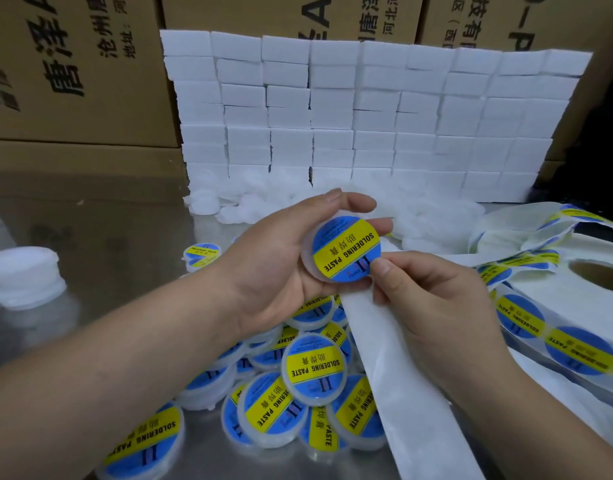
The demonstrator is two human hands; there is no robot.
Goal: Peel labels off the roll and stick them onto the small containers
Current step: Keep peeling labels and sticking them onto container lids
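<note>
A: Above the surface (107,237), over the labelled pile (313,368), the left hand (281,271) is gripping a small container (308,259) round its rim.

B: And the right hand (433,306)?

A: It's pinching the label (346,249) down at its edge. The container is probably light, stiff and slick, so it's holding the sides.

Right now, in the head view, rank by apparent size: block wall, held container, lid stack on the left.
1. Block wall.
2. Held container and lid stack look alike; the container is nearer the camera, so unranked.
</note>
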